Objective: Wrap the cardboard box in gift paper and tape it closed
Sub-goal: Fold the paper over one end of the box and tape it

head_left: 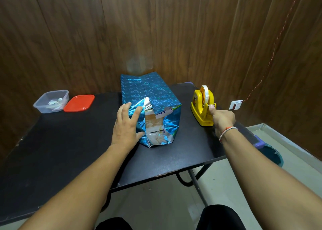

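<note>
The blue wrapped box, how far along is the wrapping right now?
Done: blue gift paper covers the top and long sides of the box. In hand: the left hand presses the side fold at the near end, while the right hand pinches tape at the yellow dispenser. Left: the near end is open, with bare cardboard showing; it needs folding shut and taping.

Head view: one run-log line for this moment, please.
left hand: presses paper flap on box | right hand: pinches tape at dispenser | near end: open
</note>
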